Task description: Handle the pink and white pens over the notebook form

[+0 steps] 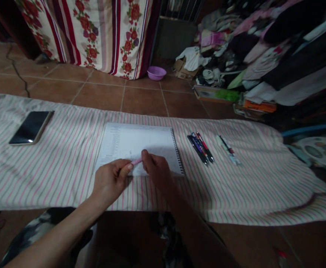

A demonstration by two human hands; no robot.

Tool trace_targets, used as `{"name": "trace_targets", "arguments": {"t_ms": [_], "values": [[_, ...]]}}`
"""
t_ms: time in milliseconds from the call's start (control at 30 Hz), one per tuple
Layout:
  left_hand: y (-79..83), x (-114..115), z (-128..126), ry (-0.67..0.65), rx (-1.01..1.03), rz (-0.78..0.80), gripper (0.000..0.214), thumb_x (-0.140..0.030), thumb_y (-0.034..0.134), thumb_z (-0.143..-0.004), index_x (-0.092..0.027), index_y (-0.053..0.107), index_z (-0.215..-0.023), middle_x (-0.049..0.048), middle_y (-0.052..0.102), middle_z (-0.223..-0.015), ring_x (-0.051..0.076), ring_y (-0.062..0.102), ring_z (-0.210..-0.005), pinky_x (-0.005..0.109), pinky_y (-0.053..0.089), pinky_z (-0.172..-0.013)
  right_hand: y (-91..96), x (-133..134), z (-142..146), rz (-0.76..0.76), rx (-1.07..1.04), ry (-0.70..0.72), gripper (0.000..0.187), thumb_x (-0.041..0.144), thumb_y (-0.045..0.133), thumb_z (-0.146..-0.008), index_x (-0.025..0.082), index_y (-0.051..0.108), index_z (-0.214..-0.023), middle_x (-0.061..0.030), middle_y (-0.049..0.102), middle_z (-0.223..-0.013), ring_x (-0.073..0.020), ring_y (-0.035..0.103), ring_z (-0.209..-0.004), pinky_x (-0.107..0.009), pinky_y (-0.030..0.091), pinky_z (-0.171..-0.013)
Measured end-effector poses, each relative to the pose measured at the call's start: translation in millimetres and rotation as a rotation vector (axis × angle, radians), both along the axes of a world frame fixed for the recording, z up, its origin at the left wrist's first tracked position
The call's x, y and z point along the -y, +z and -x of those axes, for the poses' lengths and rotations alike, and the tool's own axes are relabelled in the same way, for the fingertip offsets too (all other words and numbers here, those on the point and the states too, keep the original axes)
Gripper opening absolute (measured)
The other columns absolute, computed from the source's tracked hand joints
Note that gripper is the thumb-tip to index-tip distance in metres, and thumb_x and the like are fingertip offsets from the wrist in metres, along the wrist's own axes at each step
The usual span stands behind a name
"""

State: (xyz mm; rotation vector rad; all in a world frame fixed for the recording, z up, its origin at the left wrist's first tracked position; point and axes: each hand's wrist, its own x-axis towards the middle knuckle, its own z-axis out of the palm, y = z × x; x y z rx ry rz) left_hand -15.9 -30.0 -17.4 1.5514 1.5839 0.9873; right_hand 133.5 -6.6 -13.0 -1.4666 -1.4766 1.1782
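Observation:
Over a spiral-bound notebook [148,137], my left hand [111,176] and my right hand [157,167] are close together. Between them runs a slim pink pen [136,161], only its short middle stretch showing. My left thumb and fingers pinch one end of it. The right hand is closed around the other end, and its fingers hide that tip. The notebook lies open with its coil to the right; printed lines show on the left of the page. To its right several pens [200,147] lie side by side, and a lighter pen [228,150] rests apart from them.
A striped cloth [68,160] covers the long, low surface under everything. A phone [31,127] lies at its left end. Beyond, on the tiled floor, stand a purple basin [156,73] and a cardboard box [184,70]. Clothes [235,41] are heaped at the right, and a floral curtain [101,37] hangs behind.

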Motion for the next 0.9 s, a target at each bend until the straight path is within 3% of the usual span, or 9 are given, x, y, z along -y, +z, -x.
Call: {"name": "trace_targets", "arguments": {"t_ms": [133, 367, 433, 533, 700, 800, 900], "values": [[-1.9, 2, -3, -0.083, -0.488, -0.200, 0.035, -0.040, 0.041, -0.087, -0.020, 0.070, -0.086, 0.0043, 0.067, -0.071, 0.017, 0.060, -0.063, 0.025, 0.036, -0.054, -6.6, -4, -3, 0.065, -0.081, -0.001, 0.048, 0.056, 0.045, -0.079, 0.021, 0.037, -0.047, 0.0069, 0.030, -0.042, -0.0072, 0.027, -0.040, -0.023, 0.023, -0.041], [-7.2, 6, -8, -0.062, -0.624, -0.336, 0.036, -0.039, 0.039, -0.089, -0.020, 0.070, -0.090, 0.0030, 0.065, -0.066, 0.014, 0.056, -0.055, 0.022, 0.032, -0.049, -7.8, -3, -7, 0.105, -0.103, 0.019, 0.047, 0.054, 0.046, -0.078, 0.021, 0.035, -0.046, 0.0072, 0.029, -0.040, -0.0067, 0.024, -0.039, -0.023, 0.022, -0.040], [-6.8, 5, -8, -0.068, -0.527, -0.280, 0.035, -0.039, 0.041, -0.088, -0.020, 0.070, -0.089, 0.0039, 0.066, -0.069, 0.015, 0.057, -0.058, 0.024, 0.034, -0.052, -6.7, -2, -6, 0.057, -0.078, 0.005, 0.046, 0.052, 0.043, -0.080, 0.021, 0.034, -0.046, 0.0066, 0.029, -0.041, -0.0072, 0.025, -0.040, -0.024, 0.022, -0.041], [-2.2, 3, -8, -0.081, -0.210, -0.074, 0.032, -0.040, 0.046, -0.084, -0.019, 0.069, -0.079, 0.0032, 0.063, -0.066, 0.016, 0.056, -0.060, 0.026, 0.037, -0.055, -0.6, 2, -4, -0.100, 0.021, -0.021, 0.043, 0.047, 0.040, -0.083, 0.021, 0.034, -0.049, 0.0060, 0.028, -0.045, -0.0082, 0.027, -0.045, -0.024, 0.022, -0.044], [14.6, 3, -3, -0.177, 0.383, 0.309, 0.034, -0.047, 0.059, -0.073, -0.017, 0.061, -0.056, -0.0021, 0.041, -0.047, 0.009, 0.033, -0.045, 0.023, 0.024, -0.043, 20.4, 15, -6, -0.255, 0.152, 0.060, 0.038, 0.038, 0.038, -0.086, 0.020, 0.041, -0.053, 0.0061, 0.028, -0.049, -0.0082, 0.028, -0.048, -0.025, 0.024, -0.049], [20.8, 3, 3, -0.280, 0.538, 0.484, 0.037, -0.049, 0.064, -0.069, -0.018, 0.057, -0.050, -0.0052, 0.029, -0.041, 0.007, 0.021, -0.041, 0.023, 0.014, -0.041, 27.4, 20, -9, -0.295, 0.168, 0.148, 0.037, 0.036, 0.038, -0.086, 0.020, 0.043, -0.054, 0.0051, 0.032, -0.050, -0.0088, 0.031, -0.049, -0.025, 0.027, -0.050], [19.4, 2, 6, -0.366, 0.602, 0.568, 0.039, -0.049, 0.062, -0.070, -0.018, 0.054, -0.048, -0.0050, 0.030, -0.039, 0.006, 0.020, -0.040, 0.023, 0.012, -0.042, 22.9, 19, -12, -0.293, 0.141, 0.165, 0.035, 0.041, 0.044, -0.083, 0.021, 0.047, -0.054, 0.0036, 0.039, -0.050, -0.0103, 0.037, -0.050, -0.025, 0.032, -0.053]]}}
